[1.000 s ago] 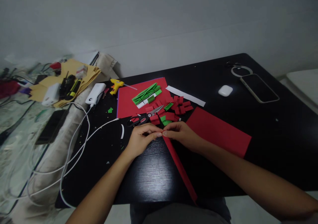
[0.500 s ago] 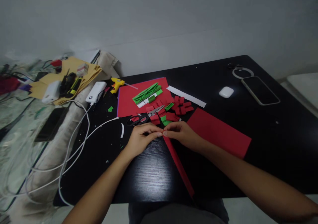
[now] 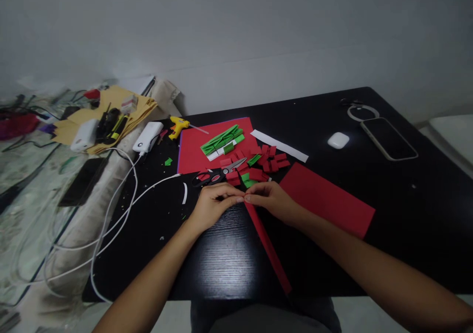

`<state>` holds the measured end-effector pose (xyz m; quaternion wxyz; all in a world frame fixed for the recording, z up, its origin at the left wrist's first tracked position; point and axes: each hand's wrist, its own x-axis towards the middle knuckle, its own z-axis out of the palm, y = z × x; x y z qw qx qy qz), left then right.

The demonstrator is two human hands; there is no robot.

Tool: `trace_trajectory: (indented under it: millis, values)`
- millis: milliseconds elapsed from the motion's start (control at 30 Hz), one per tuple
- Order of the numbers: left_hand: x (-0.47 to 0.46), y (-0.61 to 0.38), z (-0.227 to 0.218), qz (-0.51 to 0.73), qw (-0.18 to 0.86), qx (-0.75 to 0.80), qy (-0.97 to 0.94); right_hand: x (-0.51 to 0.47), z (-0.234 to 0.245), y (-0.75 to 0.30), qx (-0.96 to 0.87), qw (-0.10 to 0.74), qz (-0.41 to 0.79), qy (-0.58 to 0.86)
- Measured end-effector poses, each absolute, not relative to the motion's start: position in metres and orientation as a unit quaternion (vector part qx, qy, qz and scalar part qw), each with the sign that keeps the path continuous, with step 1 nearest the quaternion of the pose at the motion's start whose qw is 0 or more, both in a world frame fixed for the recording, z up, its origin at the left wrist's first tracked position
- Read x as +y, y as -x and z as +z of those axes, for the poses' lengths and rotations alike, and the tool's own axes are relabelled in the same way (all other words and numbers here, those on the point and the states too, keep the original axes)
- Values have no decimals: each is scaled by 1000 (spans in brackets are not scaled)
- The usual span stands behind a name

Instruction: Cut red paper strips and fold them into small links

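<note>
My left hand [image 3: 216, 205] and my right hand [image 3: 271, 201] meet over the black table, fingertips pinched together on the upper end of a long red paper strip [image 3: 268, 244]. From there the strip slants down toward the table's front edge. Just beyond my fingers lie black-handled scissors [image 3: 214, 175], blades pointing right, and a heap of small folded red paper pieces [image 3: 271, 158] with a few green ones [image 3: 254, 160]. Folded green strips [image 3: 221, 140] rest on a red sheet [image 3: 190, 150] behind the scissors. Another red sheet [image 3: 328, 200] lies beside my right forearm.
A yellow glue gun [image 3: 178, 126] and white power bank [image 3: 148, 137] with a cable are at the back left. A white paper strip [image 3: 280, 145] lies behind the heap. Rightward are a white earbud case [image 3: 338, 140] and a phone [image 3: 389, 139]. Envelopes and tools crowd the left.
The whole view has shifted slightly, with things appearing a little further right and down. Both hands keep their pinch on the red strip's end, with hardly any movement.
</note>
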<state>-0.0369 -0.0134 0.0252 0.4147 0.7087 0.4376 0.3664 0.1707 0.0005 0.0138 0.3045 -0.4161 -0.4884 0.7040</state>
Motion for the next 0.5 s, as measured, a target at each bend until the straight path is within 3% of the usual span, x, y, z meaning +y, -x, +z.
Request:
trace_trajectory:
  millis: [300, 500]
  values:
    - [-15, 35, 20, 363, 489, 477, -634, 1, 15, -171, -473, 313, 713, 412]
    - [-18, 31, 22, 303, 442, 476, -698, 0, 13, -169, -484, 318, 701, 416]
